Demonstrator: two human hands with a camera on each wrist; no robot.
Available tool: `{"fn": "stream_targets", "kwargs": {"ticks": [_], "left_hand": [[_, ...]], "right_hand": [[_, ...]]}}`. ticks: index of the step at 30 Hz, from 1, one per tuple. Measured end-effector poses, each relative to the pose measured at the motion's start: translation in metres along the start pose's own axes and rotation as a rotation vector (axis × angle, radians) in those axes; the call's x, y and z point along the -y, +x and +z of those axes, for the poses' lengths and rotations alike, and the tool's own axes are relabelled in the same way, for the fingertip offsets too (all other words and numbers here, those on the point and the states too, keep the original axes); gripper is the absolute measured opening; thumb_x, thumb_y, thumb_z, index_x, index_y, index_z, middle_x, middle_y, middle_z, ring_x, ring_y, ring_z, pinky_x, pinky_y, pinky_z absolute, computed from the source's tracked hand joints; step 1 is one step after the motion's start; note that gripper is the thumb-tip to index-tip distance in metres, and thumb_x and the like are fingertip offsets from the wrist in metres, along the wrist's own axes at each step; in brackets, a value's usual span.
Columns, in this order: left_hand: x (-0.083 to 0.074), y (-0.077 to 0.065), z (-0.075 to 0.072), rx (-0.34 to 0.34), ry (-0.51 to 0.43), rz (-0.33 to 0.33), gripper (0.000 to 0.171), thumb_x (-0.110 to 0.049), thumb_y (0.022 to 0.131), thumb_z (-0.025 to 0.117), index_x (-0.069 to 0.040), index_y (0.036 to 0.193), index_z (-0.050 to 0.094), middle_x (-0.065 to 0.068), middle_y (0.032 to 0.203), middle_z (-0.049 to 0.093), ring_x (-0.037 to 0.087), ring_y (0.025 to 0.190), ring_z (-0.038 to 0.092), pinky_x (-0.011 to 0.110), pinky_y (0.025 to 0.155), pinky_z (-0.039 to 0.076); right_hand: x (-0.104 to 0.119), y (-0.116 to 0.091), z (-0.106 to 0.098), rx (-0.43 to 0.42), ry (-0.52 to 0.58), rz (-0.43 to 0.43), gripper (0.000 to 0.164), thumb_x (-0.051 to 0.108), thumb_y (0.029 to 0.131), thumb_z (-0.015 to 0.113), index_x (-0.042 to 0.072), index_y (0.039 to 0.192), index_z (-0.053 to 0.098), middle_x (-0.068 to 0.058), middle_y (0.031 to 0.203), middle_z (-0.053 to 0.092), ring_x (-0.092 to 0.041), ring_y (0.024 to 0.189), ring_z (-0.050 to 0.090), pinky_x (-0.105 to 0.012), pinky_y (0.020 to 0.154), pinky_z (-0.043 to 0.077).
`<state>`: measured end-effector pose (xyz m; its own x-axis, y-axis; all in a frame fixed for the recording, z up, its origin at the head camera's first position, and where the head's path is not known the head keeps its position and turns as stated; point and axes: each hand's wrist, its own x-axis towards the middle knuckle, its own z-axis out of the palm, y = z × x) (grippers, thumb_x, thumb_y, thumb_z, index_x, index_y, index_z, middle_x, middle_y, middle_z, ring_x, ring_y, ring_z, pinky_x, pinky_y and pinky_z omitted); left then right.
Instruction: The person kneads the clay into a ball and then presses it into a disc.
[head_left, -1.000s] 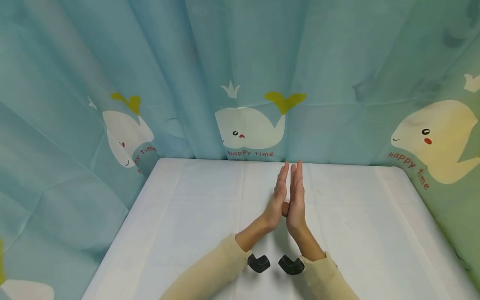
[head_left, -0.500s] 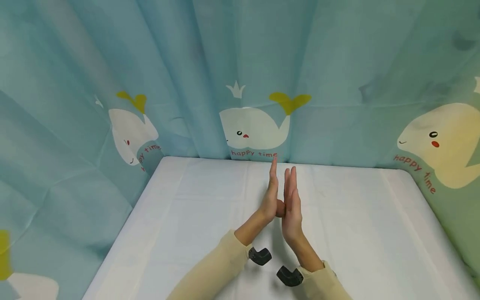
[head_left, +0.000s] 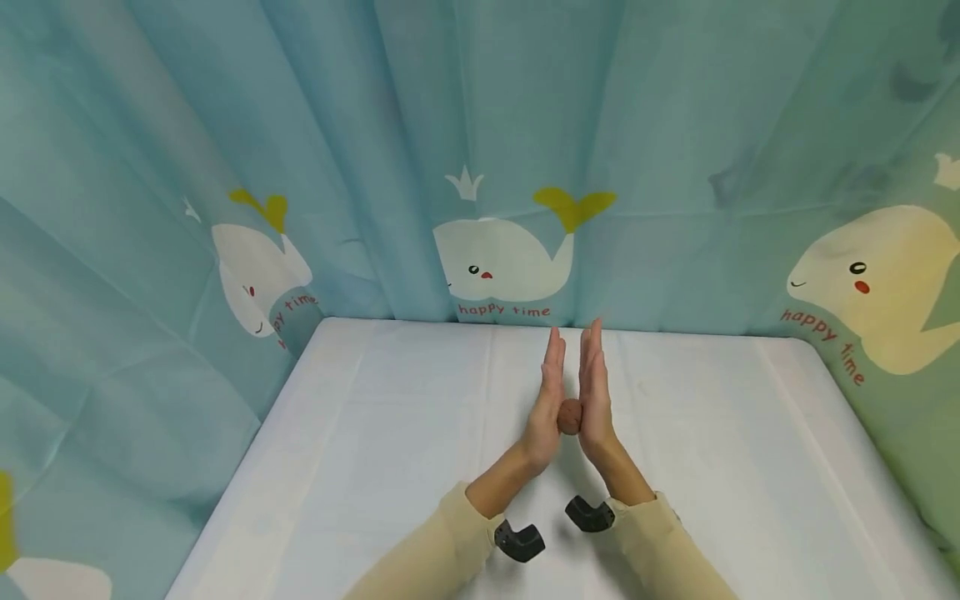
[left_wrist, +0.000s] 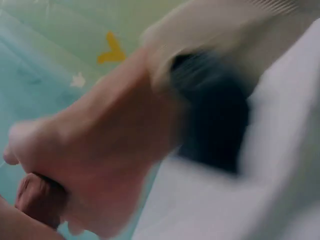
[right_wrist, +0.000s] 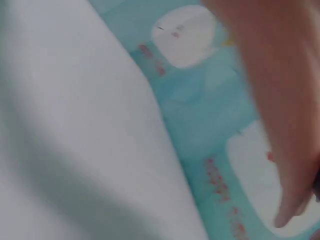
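Observation:
A small brown ball (head_left: 570, 417) with a lightly creased surface, like clay, sits between the palms of both hands. The left hand (head_left: 545, 417) holds its palm against the ball's left side, fingers straight and pointing away toward the far table edge. Facing it, the right hand (head_left: 597, 408) presses from the other side with its fingers likewise extended. Between the fingertips a narrow gap shows. At the lower left of the left wrist view the same ball (left_wrist: 37, 200) appears in the dark space beside a palm. The right wrist view catches only part of a hand, blurred, at its right edge.
Beneath the hands spreads a white-covered table (head_left: 405, 417). A blue-green curtain (head_left: 360, 167) printed with whales surrounds its back and sides. Black curved wrist devices (head_left: 519, 542) stick out from both beige sleeves (head_left: 442, 533) above the table.
The palms slide forward and back against each other: the right hand was drawn nearer half a second ago and is now level with the left. They stand slightly wider apart, showing more of the ball.

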<state>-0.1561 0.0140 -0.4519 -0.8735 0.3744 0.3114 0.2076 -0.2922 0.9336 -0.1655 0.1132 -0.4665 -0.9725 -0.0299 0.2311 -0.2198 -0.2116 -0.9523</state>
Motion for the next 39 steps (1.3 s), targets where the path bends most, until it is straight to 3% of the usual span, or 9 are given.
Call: {"fn": "stream_targets", "kwargs": {"ticks": [3, 5, 8, 13, 18, 23, 28, 31, 39], "left_hand": [[0.002, 0.010, -0.007, -0.068, 0.050, 0.003, 0.063, -0.051, 0.110, 0.004, -0.024, 0.166, -0.007, -0.005, 0.173, -0.006, 0.007, 0.156, -0.002, 0.046, 0.125, -0.001], [0.008, 0.015, -0.012, -0.113, 0.054, -0.018, 0.062, -0.049, 0.110, 0.004, -0.024, 0.166, -0.005, -0.005, 0.172, -0.006, 0.014, 0.157, -0.002, 0.051, 0.124, -0.002], [0.018, 0.017, -0.014, -0.133, 0.048, -0.044, 0.063, -0.049, 0.111, 0.005, -0.021, 0.166, -0.006, -0.004, 0.173, -0.007, 0.017, 0.158, -0.004, 0.052, 0.124, -0.002], [0.019, 0.009, -0.006, -0.050, 0.101, -0.006, 0.063, -0.049, 0.111, 0.004, -0.021, 0.166, -0.006, -0.006, 0.172, -0.007, 0.012, 0.156, -0.002, 0.042, 0.123, 0.014], [0.008, 0.003, 0.000, 0.000, 0.079, -0.006, 0.066, -0.056, 0.109, 0.004, -0.026, 0.166, -0.008, -0.010, 0.171, -0.007, 0.010, 0.156, -0.003, 0.048, 0.125, -0.001], [0.005, 0.010, -0.005, -0.059, 0.080, 0.031, 0.065, -0.049, 0.110, 0.004, -0.018, 0.166, -0.008, -0.003, 0.172, -0.007, 0.015, 0.157, -0.005, 0.052, 0.124, -0.003], [0.013, 0.020, -0.013, -0.087, 0.185, 0.091, 0.061, -0.039, 0.113, 0.004, -0.011, 0.165, -0.008, -0.002, 0.172, -0.008, 0.016, 0.157, -0.008, 0.051, 0.124, -0.004], [0.023, 0.019, -0.014, -0.090, 0.232, 0.049, 0.063, -0.045, 0.112, 0.005, -0.015, 0.166, -0.004, -0.002, 0.173, -0.005, 0.016, 0.157, -0.005, 0.055, 0.124, -0.003], [0.024, 0.009, -0.001, -0.014, 0.181, 0.009, 0.067, -0.051, 0.110, 0.007, -0.015, 0.167, -0.001, -0.001, 0.173, -0.001, 0.017, 0.158, 0.000, 0.049, 0.126, 0.006]], "right_hand": [[0.000, -0.013, 0.012, 0.037, -0.043, -0.037, 0.057, 0.050, 0.110, 0.007, 0.038, 0.165, -0.004, 0.011, 0.172, -0.002, -0.009, 0.156, -0.003, -0.021, 0.104, 0.032], [0.005, -0.020, 0.020, 0.068, -0.077, -0.080, 0.057, 0.047, 0.111, 0.006, 0.035, 0.165, -0.003, 0.012, 0.172, -0.002, -0.009, 0.157, -0.006, -0.034, 0.119, 0.011], [0.015, -0.021, 0.027, 0.072, -0.110, -0.127, 0.056, 0.044, 0.111, 0.006, 0.035, 0.166, -0.002, 0.014, 0.171, 0.001, -0.008, 0.157, -0.003, -0.048, 0.121, 0.004], [0.014, -0.005, 0.014, -0.001, -0.108, -0.079, 0.054, 0.049, 0.111, 0.008, 0.043, 0.164, 0.000, 0.019, 0.170, 0.005, -0.003, 0.155, 0.001, -0.046, 0.123, -0.001], [-0.004, 0.005, -0.005, -0.061, -0.103, -0.007, 0.055, 0.053, 0.110, 0.010, 0.045, 0.163, 0.000, 0.016, 0.171, 0.000, -0.006, 0.156, -0.004, -0.048, 0.124, -0.005], [-0.018, -0.010, 0.005, -0.024, -0.113, 0.035, 0.054, 0.049, 0.111, 0.007, 0.042, 0.164, -0.002, 0.009, 0.172, -0.003, -0.013, 0.156, -0.002, -0.054, 0.122, 0.007], [-0.013, -0.025, 0.021, 0.019, -0.082, -0.013, 0.054, 0.044, 0.111, 0.004, 0.039, 0.165, -0.002, 0.011, 0.172, 0.001, -0.010, 0.156, 0.003, -0.028, 0.115, 0.020], [-0.006, -0.025, 0.022, -0.012, -0.039, -0.046, 0.055, 0.048, 0.111, 0.006, 0.039, 0.165, 0.001, 0.012, 0.171, 0.007, -0.007, 0.156, 0.003, -0.016, 0.110, 0.024], [-0.005, -0.014, 0.010, -0.049, 0.009, -0.017, 0.058, 0.054, 0.110, 0.010, 0.038, 0.165, 0.002, 0.014, 0.171, 0.006, -0.010, 0.157, 0.002, -0.038, 0.125, 0.008]]}}
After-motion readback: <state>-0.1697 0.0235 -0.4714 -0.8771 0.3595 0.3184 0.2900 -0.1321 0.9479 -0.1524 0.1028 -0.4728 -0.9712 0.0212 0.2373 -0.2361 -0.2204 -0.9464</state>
